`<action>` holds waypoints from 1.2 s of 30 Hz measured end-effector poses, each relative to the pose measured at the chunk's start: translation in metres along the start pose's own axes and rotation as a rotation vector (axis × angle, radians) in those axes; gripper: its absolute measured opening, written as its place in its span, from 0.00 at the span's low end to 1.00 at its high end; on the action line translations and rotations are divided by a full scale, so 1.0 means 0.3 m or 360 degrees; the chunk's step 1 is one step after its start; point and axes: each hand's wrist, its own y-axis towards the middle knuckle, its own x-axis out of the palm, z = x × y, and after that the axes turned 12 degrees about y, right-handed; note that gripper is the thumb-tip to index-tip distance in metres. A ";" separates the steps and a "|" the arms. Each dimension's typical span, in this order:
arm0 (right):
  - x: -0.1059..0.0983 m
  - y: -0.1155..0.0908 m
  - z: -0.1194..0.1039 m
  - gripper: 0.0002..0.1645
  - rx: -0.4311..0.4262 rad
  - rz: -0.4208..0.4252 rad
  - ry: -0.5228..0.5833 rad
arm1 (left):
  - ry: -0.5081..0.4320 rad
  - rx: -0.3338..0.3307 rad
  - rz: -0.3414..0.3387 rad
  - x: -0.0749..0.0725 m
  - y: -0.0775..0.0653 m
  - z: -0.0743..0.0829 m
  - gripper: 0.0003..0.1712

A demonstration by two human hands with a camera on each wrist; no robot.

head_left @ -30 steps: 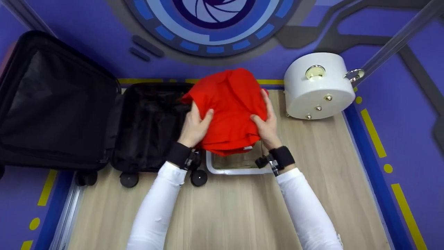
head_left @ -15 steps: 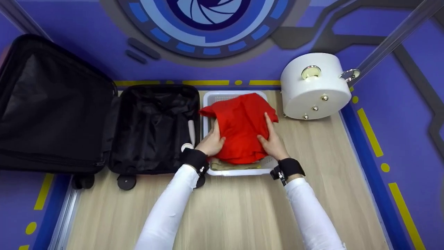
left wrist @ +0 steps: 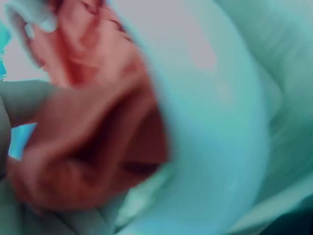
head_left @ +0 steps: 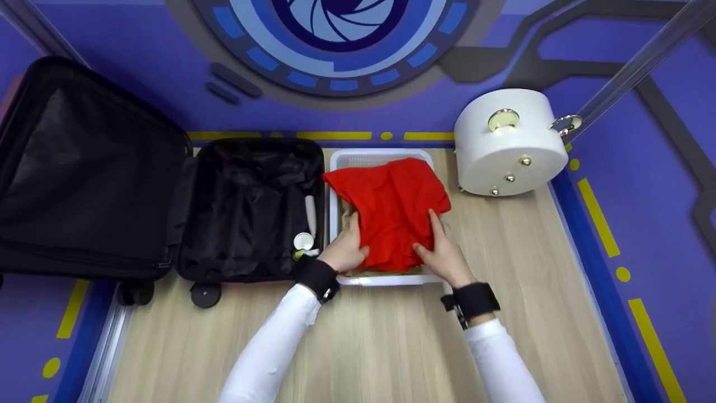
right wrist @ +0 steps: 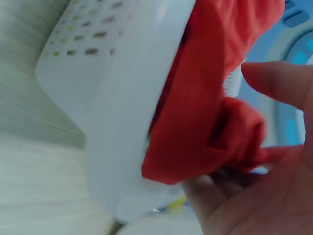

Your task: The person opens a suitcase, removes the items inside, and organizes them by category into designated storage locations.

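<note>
A folded red cloth point(head_left: 397, 207) lies loosely across the white plastic basket point(head_left: 386, 281), over beige cloth, its right corner past the rim. My left hand point(head_left: 344, 249) grips the cloth's near left edge, thumb above; in the left wrist view the cloth point(left wrist: 88, 147) bunches between thumb and fingers beside the rim. At the near right edge my right hand point(head_left: 447, 257) holds the cloth, thumb above. The right wrist view has a fold of the cloth point(right wrist: 195, 122) over the fingers, with the thumb point(right wrist: 279, 81) straight; some fingertips are hidden.
An open black suitcase point(head_left: 240, 212) lies left of the basket, its lid point(head_left: 84, 184) raised. A pale handled item point(head_left: 311, 215) and a small round white item point(head_left: 303, 241) lie in its right side. A white drum-shaped case point(head_left: 503, 145) with gold studs stands at the back right.
Both hands have lowered the red cloth from above onto the basket and drawn slightly nearer to me. The beige cloth beneath and the items in the suitcase show more.
</note>
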 end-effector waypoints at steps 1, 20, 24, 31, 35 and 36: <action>0.005 -0.026 -0.004 0.52 -0.0069 0.0067 -0.0029 | -0.0015 0.0007 0.0015 -0.003 -0.014 0.004 0.53; 0.096 -0.172 0.045 0.30 -0.0244 -0.0199 -0.0541 | 0.0875 0.0063 0.0719 0.146 -0.099 0.030 0.35; 0.123 -0.190 0.047 0.33 -0.0254 -0.0203 -0.0648 | 0.1145 0.0050 0.0618 0.165 -0.115 0.046 0.16; 0.148 -0.153 0.017 0.41 -0.0110 -0.0315 -0.0698 | 0.0937 0.0132 0.0052 0.156 -0.102 0.056 0.10; 0.100 -0.110 -0.024 0.35 -0.0017 -0.0366 -0.0526 | 0.0729 0.0138 -0.0007 0.078 -0.065 0.041 0.09; 0.082 -0.091 -0.035 0.32 -0.0022 -0.0321 -0.0467 | 0.0702 0.0133 0.0026 0.051 -0.052 0.036 0.09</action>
